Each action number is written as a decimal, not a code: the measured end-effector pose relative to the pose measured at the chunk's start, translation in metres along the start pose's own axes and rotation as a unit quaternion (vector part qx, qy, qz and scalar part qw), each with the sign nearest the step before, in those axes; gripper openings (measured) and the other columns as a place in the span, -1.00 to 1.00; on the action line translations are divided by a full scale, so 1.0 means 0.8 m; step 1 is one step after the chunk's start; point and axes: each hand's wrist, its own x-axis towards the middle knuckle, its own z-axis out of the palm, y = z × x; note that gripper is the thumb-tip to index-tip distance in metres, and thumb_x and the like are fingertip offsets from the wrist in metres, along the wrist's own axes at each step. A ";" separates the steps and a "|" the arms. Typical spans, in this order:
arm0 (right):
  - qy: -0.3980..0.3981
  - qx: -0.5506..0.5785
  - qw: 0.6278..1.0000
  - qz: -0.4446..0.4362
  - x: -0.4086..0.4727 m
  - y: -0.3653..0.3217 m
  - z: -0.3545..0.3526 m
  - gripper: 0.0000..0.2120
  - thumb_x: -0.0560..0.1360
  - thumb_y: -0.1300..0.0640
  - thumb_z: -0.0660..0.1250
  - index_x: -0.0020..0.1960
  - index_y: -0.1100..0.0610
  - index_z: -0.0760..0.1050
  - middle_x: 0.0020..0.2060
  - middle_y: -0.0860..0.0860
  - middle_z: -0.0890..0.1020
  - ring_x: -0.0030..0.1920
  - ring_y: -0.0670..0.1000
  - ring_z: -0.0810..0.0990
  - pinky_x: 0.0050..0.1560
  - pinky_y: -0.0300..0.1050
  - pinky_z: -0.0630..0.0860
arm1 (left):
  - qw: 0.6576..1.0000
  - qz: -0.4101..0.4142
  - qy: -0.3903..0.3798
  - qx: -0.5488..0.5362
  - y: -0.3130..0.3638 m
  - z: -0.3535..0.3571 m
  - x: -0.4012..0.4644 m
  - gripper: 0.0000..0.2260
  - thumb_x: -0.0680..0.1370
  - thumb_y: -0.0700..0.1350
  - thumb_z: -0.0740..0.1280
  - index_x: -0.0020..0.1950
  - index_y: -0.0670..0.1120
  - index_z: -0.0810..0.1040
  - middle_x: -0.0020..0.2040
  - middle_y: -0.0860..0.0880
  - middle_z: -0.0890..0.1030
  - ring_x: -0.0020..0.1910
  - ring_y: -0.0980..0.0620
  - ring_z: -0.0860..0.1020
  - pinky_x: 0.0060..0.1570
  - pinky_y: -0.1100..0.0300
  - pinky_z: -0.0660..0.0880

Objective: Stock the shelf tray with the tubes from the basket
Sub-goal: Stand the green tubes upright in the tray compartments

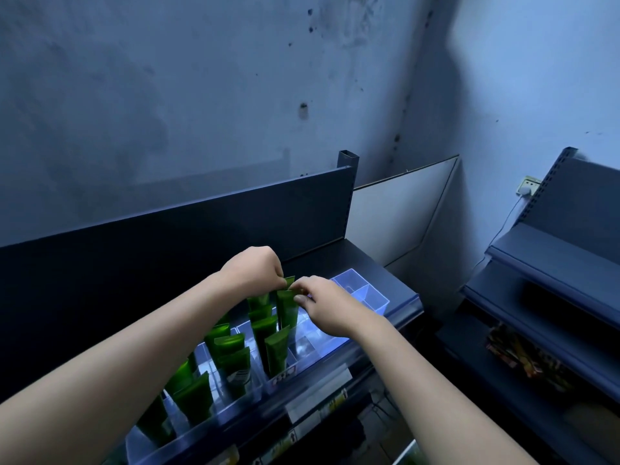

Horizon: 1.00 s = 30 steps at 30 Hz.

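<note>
Head view: clear tray [375, 298] compartments hold upright green tubes [276, 354].

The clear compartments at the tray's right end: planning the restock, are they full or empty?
Empty. The right-end compartments show only bare clear walls, while green tubes stand upright further left.

Both hands met over a clear divided tray [375, 298] on a dark shelf [385, 263]. The left hand [253, 268] and right hand [322, 302] each pinched the crimped top of an upright green tube [287, 308]. More green tubes [235, 357] stood in the tray's left compartments; the far right compartments held none.
</note>
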 end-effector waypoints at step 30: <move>-0.074 0.104 0.917 0.379 -0.410 0.381 0.178 -0.86 0.63 0.10 0.33 0.00 0.11 0.64 0.04 0.13 0.73 0.12 0.14 0.67 -0.03 -0.12 0.44 | 0.925 0.243 -0.227 0.184 0.306 0.434 -0.157 -0.80 0.54 -0.14 0.26 0.12 -0.07 0.60 0.05 -0.08 0.67 0.05 -0.18 0.66 -0.12 0.04 0.55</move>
